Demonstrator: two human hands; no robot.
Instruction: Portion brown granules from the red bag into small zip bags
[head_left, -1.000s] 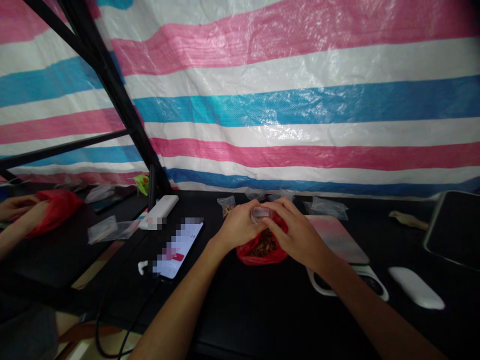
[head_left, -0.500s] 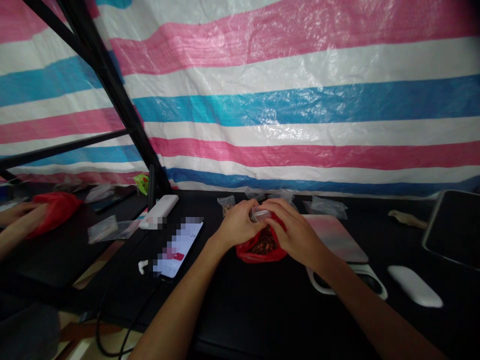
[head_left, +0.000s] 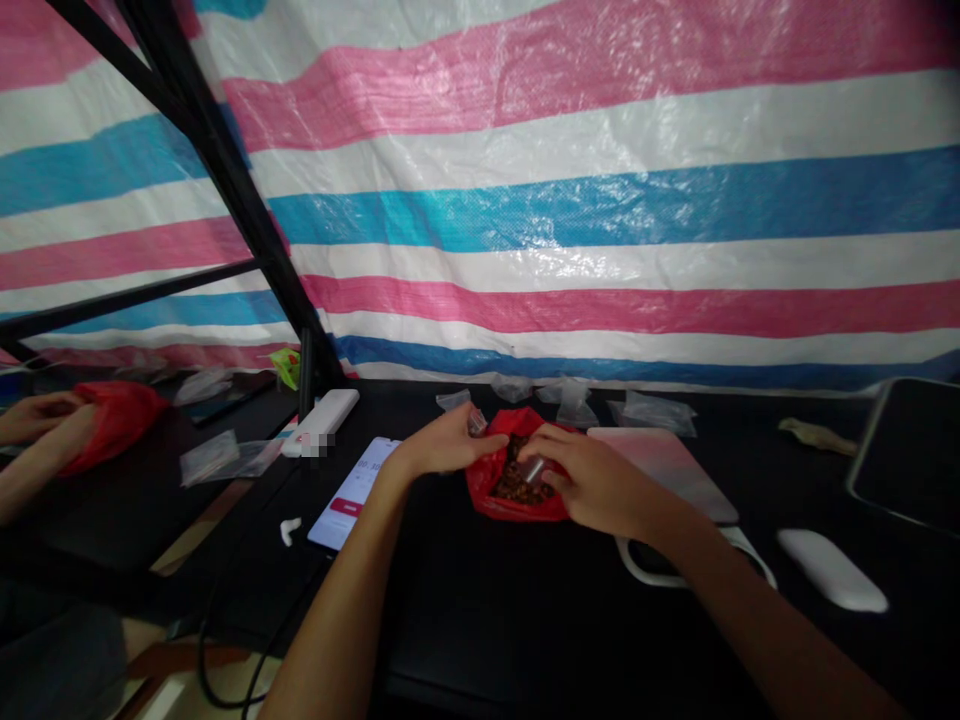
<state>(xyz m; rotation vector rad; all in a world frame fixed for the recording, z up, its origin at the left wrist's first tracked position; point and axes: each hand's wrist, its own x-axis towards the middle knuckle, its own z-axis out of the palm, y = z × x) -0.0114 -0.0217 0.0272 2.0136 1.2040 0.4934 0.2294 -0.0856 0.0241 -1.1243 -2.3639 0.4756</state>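
A red plastic bag [head_left: 517, 510] lies open on the black table, with many small brown pieces [head_left: 517, 487] inside; their kind is too small to tell. Over the bag's mouth, my right hand [head_left: 592, 475] is closed on a small clear cup [head_left: 534, 470], which is down among the pieces. My left hand [head_left: 442, 443] is at the bag's left side, fingers curled around a shiny clear plastic piece [head_left: 477, 422], mostly hidden. Its thumb reaches over the red rim. Just behind this hand lies a small clear bag [head_left: 453, 400], partly covered.
More clear bags [head_left: 574, 400] lie along the striped sheet. On the right are a scale [head_left: 667, 470], a white mouse-like object [head_left: 832, 570] and a dark tablet [head_left: 911, 450]. Leftward sit a phone [head_left: 352, 500], an earbud [head_left: 289, 530] and a white box [head_left: 322, 420]. Another person's hands [head_left: 64, 430] work at a red bag.
My hands have moved apart from over the red bag. The right one has lowered the clear cup into the brown pieces, while the left one has shifted left, uncovering the bag's mouth.
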